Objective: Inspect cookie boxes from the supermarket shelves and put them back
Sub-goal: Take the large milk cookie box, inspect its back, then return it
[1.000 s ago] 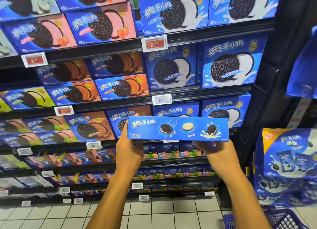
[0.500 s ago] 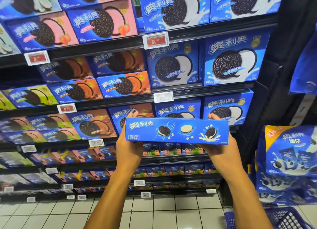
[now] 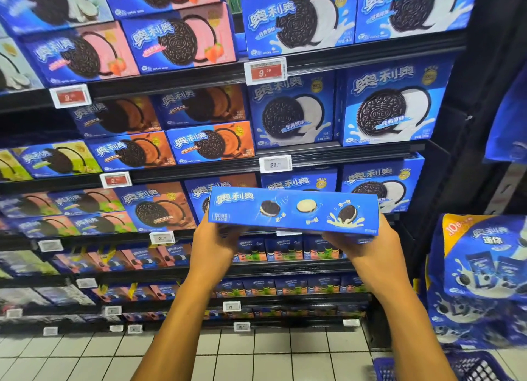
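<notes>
The left hand [image 3: 212, 245] is gripping the left end of a long, flat blue cardboard cookie box [image 3: 293, 211] from below, and the right hand [image 3: 368, 249] is cupping its right end the same way, fingers tucked out of sight beneath, so the box is hanging level between them with its printed face tipped up toward the person. Just behind the box, past the knuckles, the dark metal supermarket shelves [image 3: 356, 152] are carrying rows of larger blue cookie cartons; a white price tag [image 3: 275, 164] is clipped to the shelf edge above the hands. Further right of the right hand, big blue bags of mini cookies [image 3: 482, 266] are hanging, and a blue plastic basket [image 3: 467, 366] is sitting low beside that arm. This looks like the inspecting stage: to do it well, the person would be wise keeping both ends supported, rolling the box gently to check each face and the end flaps, squeezing lightly so the thin card is not denting, then sliding it back squarely into its own row.
</notes>
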Motion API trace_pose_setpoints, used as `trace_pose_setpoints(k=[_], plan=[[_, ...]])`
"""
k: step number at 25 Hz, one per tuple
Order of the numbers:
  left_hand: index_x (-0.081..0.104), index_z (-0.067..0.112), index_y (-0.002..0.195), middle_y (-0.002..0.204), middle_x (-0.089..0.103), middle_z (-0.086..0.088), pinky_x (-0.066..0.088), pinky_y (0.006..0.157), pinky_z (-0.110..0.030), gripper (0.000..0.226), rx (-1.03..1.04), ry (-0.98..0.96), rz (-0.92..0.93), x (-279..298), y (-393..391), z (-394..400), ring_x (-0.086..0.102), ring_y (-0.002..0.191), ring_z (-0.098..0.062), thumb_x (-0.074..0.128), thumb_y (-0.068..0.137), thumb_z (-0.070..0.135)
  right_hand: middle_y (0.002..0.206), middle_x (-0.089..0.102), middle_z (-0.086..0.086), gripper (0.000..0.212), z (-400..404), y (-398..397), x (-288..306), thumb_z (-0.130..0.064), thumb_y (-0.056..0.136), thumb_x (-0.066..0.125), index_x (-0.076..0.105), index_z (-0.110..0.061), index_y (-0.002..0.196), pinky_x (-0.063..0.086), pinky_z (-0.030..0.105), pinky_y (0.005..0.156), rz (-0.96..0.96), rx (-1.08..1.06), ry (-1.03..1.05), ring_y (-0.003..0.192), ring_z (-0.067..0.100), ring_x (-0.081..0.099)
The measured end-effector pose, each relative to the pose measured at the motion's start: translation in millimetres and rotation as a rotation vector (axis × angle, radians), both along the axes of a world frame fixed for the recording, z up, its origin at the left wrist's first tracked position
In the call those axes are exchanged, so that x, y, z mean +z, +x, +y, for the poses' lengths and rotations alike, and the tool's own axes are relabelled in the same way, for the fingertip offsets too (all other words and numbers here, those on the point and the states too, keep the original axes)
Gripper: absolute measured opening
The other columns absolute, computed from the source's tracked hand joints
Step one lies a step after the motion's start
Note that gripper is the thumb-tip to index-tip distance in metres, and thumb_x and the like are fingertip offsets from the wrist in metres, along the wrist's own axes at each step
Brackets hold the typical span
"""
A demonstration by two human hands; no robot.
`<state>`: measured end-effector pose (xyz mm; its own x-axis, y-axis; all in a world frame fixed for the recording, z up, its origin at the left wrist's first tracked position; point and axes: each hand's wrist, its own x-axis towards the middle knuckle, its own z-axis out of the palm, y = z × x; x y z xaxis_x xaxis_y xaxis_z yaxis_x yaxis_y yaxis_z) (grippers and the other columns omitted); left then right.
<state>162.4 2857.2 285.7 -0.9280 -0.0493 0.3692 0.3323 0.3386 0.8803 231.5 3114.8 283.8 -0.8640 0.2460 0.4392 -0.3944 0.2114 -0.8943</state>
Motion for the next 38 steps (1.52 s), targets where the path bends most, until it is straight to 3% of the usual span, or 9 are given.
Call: trace_pose_setpoints(k=[4,7,12,15,19,24,27,31,38], plan=[[0.055,0.042,0.121,0.119,0.061,0.034,0.048,0.097,-0.027,0.059,-0.229,-0.154,-0.147,7.8,-5.0,-26.8,0.055,0.112,0.013,0.085,0.074,0.022,0.113,0.069,-0.023,0.057,7.1,1.4,-4.9,-0.054,0.064,0.085,0.057,-0.05,0.113,0.053,0.013,0.073,-0.068,0.032,-0.024,0.1,-0.001,0.067],[0.052,0.045,0.133,0.133,0.06,0.022,0.051,0.096,-0.024,0.079,-0.368,-0.098,-0.202,6.9,-3.5,-32.1,0.058,0.122,-0.002,0.088,0.064,0.035,0.11,0.072,-0.019,0.047,6.5,0.5,-8.1,-0.037,0.071,0.084,0.06,-0.041,0.111,0.053,0.012,0.073,-0.054,0.067,-0.158,0.097,0.002,0.07],[0.061,0.039,0.128,0.123,0.071,0.003,0.058,0.084,-0.033,0.07,-0.442,0.224,-0.216,4.5,0.1,-22.7,0.067,0.113,-0.019,0.087,0.065,0.025,0.112,0.076,-0.005,0.051,6.8,-4.2,-3.9,-0.036,0.072,0.081,0.063,-0.023,0.118,0.057,0.02,0.07,-0.186,0.127,-0.388,0.097,0.015,0.074],[0.068,0.046,0.114,0.114,0.074,0.005,0.058,0.079,-0.028,0.055,-0.439,0.263,-0.222,6.9,2.7,-16.8,0.07,0.107,-0.016,0.084,0.063,0.032,0.109,0.077,0.002,0.051,8.2,-4.7,-2.8,-0.039,0.072,0.078,0.065,-0.018,0.117,0.058,0.025,0.063,-0.287,0.124,-0.447,0.091,0.022,0.076],[0.069,0.029,0.117,0.113,0.074,-0.004,0.058,0.071,-0.029,0.054,-0.43,0.324,-0.23,7.0,4.6,-11.6,0.072,0.098,-0.02,0.081,0.065,0.031,0.108,0.077,0.007,0.046,12.6,-3.3,-1.4,-0.037,0.08,0.073,0.065,-0.014,0.118,0.059,0.033,0.062,-0.368,0.166,-0.499,0.09,0.027,0.075],[0.068,0.022,0.119,0.119,0.072,-0.009,0.057,0.082,-0.048,0.057,-0.339,0.406,-0.265,6.3,1.5,-12.5,0.069,0.104,-0.039,0.078,0.067,0.041,0.104,0.077,0.008,0.024,14.5,-1.2,5.8,-0.028,0.092,0.056,0.076,-0.019,0.103,0.06,0.034,0.06,-0.396,0.278,-0.721,0.082,0.023,0.075],[0.07,0.026,0.115,0.119,0.072,-0.008,0.059,0.077,-0.043,0.049,-0.342,0.437,-0.26,8.3,0.8,-12.5,0.07,0.102,-0.036,0.079,0.068,0.039,0.112,0.075,0.009,0.034,14.6,1.3,7.3,-0.04,0.09,0.054,0.078,-0.019,0.103,0.062,0.038,0.069,-0.345,0.341,-0.833,0.095,0.025,0.075],[0.071,0.029,0.115,0.122,0.071,-0.007,0.059,0.077,-0.036,0.035,-0.371,0.483,-0.214,7.1,1.3,-13.1,0.071,0.103,-0.028,0.072,0.08,0.022,0.132,0.067,0.006,0.041,13.2,4.3,5.5,-0.032,0.094,0.05,0.067,-0.022,0.13,0.06,0.044,0.088,-0.318,0.394,-0.931,0.116,0.026,0.067],[0.07,0.032,0.114,0.119,0.072,-0.007,0.06,0.069,-0.036,0.033,-0.356,0.466,-0.217,10.3,5.2,-13.1,0.073,0.095,-0.029,0.069,0.082,0.028,0.139,0.062,0.007,0.046,7.1,5.7,8.9,-0.034,0.095,0.047,0.059,-0.024,0.137,0.057,0.046,0.092,-0.312,0.423,-0.907,0.121,0.028,0.064]])
